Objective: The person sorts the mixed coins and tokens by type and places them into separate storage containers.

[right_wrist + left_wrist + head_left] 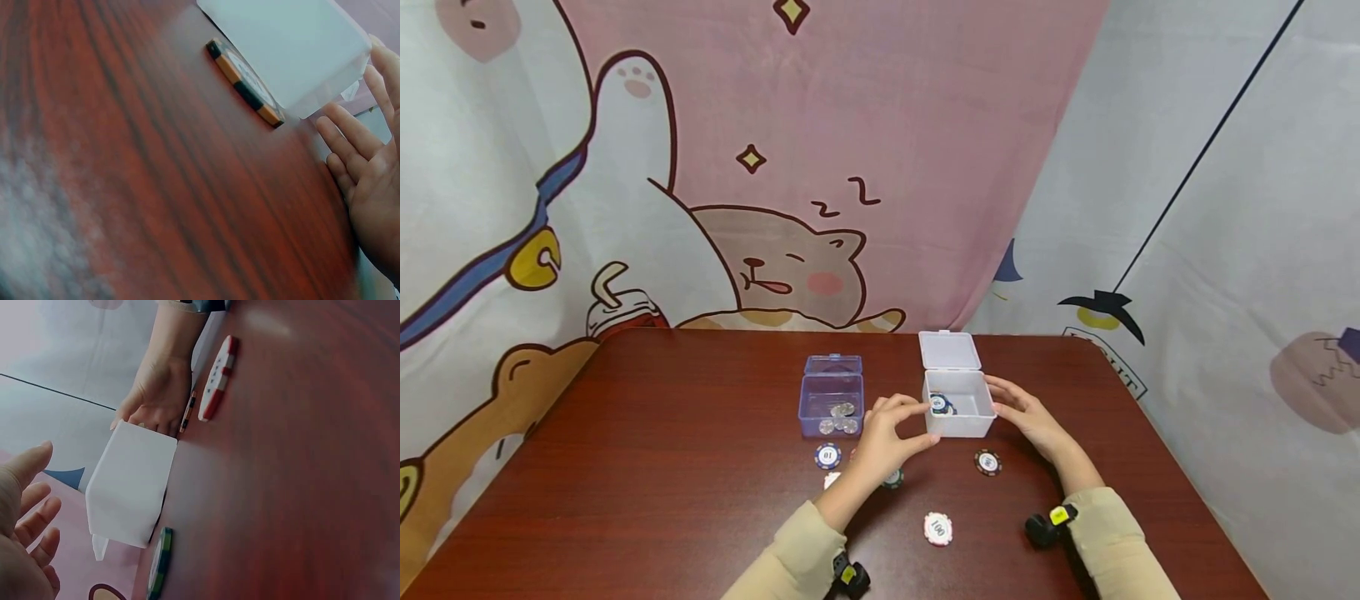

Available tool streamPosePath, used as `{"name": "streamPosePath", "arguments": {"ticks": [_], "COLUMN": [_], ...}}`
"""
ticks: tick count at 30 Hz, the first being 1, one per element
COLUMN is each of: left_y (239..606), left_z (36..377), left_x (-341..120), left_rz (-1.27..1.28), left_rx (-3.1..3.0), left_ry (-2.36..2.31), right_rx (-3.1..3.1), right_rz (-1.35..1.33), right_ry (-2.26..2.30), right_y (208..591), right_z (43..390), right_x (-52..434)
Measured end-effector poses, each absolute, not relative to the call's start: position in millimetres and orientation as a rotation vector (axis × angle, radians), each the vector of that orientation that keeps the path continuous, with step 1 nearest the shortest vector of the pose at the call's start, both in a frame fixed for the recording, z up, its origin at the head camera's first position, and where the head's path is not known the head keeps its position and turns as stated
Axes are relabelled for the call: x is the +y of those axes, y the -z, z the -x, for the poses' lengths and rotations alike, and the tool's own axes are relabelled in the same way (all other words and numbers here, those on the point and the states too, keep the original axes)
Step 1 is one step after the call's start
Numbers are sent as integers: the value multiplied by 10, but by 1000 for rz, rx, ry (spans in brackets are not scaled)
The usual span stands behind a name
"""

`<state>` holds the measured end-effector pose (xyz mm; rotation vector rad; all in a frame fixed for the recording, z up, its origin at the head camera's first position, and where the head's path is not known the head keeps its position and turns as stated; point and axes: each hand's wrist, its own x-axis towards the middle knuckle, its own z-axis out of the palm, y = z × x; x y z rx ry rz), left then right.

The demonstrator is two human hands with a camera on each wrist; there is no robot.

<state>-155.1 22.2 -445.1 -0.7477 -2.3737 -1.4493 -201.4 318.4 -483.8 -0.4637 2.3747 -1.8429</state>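
Observation:
A white plastic box (962, 425) stands on the table with its lid raised at the back. Blue-edged poker chips (939, 404) lie inside it on the left. My left hand (882, 437) is at the box's left front corner, thumb and fingers spread apart; the left wrist view shows its fingers loosely bent with nothing between them. On the box's right side, my right hand (1033, 423) rests its extended fingers (350, 131) near the wall. A black and orange chip (988, 462) lies just in front of the box, below the right hand.
Left of the white box, an open clear blue box (808, 423) holds several silver coins (842, 412). Nearer lie a blue chip (827, 456), a green chip (892, 479) partly behind the left wrist, and a red-edged white chip (937, 528). A printed curtain (925, 167) hangs behind the table.

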Motion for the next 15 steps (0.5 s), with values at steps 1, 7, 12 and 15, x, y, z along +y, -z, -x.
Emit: {"name": "streamPosePath", "arguments": {"ticks": [1, 7, 12, 15], "left_y": [4456, 4490, 4506, 4528], "left_z": [1542, 1503, 1459, 1430], "left_x": [206, 112, 24, -26], "left_rz": [749, 767, 792, 810], "left_rx": [-2376, -2393, -2429, -2444], "left_ry": [1450, 1468, 1465, 1432], "right_rx": [2375, 2388, 2387, 2395], "right_rz": [460, 445, 438, 445], "right_ry": [1840, 1821, 1822, 1811], "right_y": [4840, 4858, 4840, 4763], "right_z": [2015, 2027, 2025, 1989], "right_x": [3184, 3192, 3184, 3147]}}
